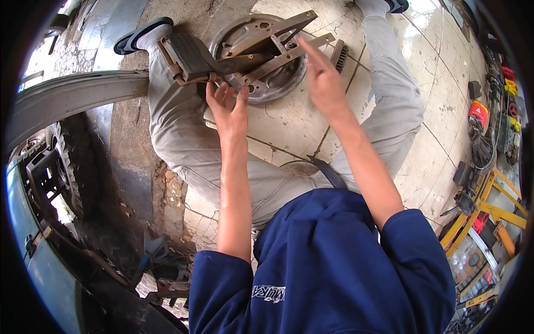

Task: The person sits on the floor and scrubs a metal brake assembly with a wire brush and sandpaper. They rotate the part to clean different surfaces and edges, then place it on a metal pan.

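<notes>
A rusty metal bracket (278, 62) with two parallel drilled arms and a dark padded block (192, 55) at its left end lies over a round grey metal disc (278, 88) on the floor between my legs. Under the block's lower edge, my left hand (229, 114) has its fingers bent up against the bracket, thumb at a drilled corner. My right hand (328, 92) is beside the arms' right ends, its index finger stretched out by the upper arm. It is slightly blurred, and whether the fingertip touches metal I cannot tell. A dark-bristled brush (339, 55) lies just behind that hand.
A curved grey metal beam (83, 97) reaches in from the left to my leg. Below it stand a knobby tyre (67, 161) and a blue panel (50, 278). Along the right are a yellow metal frame (500, 209), a red can (478, 111) and assorted tools on the tiles.
</notes>
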The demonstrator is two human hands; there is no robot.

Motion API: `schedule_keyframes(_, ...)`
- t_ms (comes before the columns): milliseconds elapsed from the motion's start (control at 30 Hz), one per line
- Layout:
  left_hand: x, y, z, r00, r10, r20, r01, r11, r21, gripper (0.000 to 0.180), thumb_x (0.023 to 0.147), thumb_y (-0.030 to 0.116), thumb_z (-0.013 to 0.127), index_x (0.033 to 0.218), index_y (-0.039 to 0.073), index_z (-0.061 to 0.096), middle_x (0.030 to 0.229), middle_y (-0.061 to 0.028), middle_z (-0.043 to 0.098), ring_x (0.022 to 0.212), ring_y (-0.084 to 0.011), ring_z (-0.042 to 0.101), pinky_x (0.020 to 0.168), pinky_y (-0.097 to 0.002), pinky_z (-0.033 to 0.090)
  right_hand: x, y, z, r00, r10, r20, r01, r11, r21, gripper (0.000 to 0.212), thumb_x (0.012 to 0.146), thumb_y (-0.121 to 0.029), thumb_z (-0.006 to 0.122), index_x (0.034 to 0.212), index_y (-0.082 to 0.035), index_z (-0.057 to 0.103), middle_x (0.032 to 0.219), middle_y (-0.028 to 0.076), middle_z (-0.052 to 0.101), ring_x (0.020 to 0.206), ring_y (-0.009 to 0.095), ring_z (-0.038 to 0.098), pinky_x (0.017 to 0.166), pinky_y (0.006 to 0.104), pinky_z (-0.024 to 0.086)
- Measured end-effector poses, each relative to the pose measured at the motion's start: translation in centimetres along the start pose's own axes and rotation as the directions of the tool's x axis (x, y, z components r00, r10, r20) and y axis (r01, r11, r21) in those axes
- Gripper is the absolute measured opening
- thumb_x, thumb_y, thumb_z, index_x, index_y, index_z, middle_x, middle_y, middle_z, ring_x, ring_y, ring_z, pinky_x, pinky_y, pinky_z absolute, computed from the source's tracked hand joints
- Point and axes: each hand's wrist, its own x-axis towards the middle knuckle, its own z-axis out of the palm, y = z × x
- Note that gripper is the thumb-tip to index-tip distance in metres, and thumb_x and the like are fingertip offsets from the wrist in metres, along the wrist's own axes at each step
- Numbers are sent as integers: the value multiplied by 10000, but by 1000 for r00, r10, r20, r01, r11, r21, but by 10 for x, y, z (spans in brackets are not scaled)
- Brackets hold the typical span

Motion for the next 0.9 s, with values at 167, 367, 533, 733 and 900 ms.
schedule_keyframes(167,45,2,2,945,265,192,-275,961,25,780,891,138,745,1486,5,259,1376,-134,530,1167,-174,554,1012,-341,438,-15,27,53,884,-344,317,467,699,-542,591,906,-83,524,1485,-162,433,1555,24,395,1455,195,324,1203,480,190)
schedule_keyframes(367,65,-8,25,937,349,-3,-341,914,-218,489,887,130,752,1295,-5,519,985,-52,654,921,-114,602,871,-292,478,-7,62,40,881,-388,270,468,633,-617,640,857,-4,515,1474,-160,445,1557,2,394,1459,174,321,1198,501,177)
schedule_keyframes(533,84,-17,38,908,411,-77,-416,907,-66,430,926,137,704,1295,-1,529,983,-73,691,912,-110,625,836,-286,485,15,71,15,973,-221,-71,123,749,-651,761,776,102,532,1486,-157,437,1558,9,399,1459,182,329,1195,540,171)
schedule_keyframes(733,81,-22,38,927,375,-5,-370,912,-176,364,948,145,672,1260,10,541,921,-110,720,897,-152,676,832,-289,496,-19,30,72,934,-300,192,355,749,-559,697,817,74,506,1477,-142,441,1561,34,393,1473,194,303,1189,539,169)
schedule_keyframes(900,81,-17,36,932,361,40,-351,923,-157,357,963,163,658,1266,20,535,941,-105,726,928,-148,665,876,-286,483,-21,38,68,881,-351,316,473,660,-584,599,903,-62,468,1492,-158,421,1574,14,372,1481,176,281,1208,530,142)
